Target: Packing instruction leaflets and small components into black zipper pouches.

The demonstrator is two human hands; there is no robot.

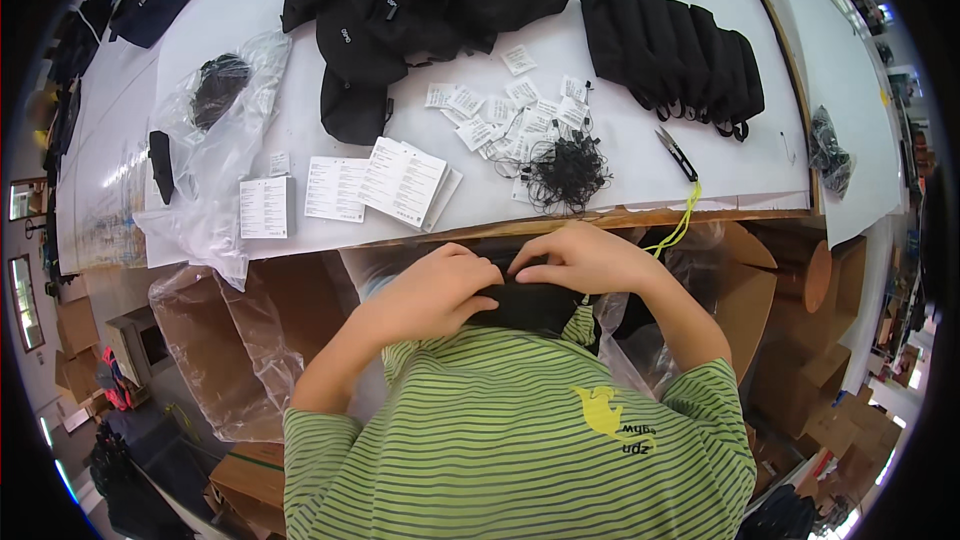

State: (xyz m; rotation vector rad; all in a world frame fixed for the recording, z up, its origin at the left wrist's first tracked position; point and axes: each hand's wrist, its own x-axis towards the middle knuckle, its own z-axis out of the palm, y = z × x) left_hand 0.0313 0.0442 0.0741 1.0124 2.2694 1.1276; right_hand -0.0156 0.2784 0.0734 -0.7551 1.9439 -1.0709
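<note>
A black fabric piece (pixel 540 308), perhaps a pouch, lies against my striped green shirt just below the table's front edge. My left hand (pixel 447 285) grips its left side, fingers curled over the upper edge. From the other side my right hand (pixel 578 262) pinches the same edge, its fingertips close to the left ones. What lies inside the fold is hidden. On the table beyond sit a heap of thin black tag strings (pixel 568 170) and scattered small white labels (pixel 522 93). Black-handled thread snips (pixel 678 154) with a yellow cord (pixel 688 215) rest to the right.
Stacked white printed cards (pixel 400 183) stand near the table edge at left, beside a clear plastic bag (pixel 250 105). Black fabric items (pixel 420 0) are piled at the back; a row of similar ones (pixel 670 60) lies right. Plastic-lined cardboard boxes (pixel 215 350) stand below.
</note>
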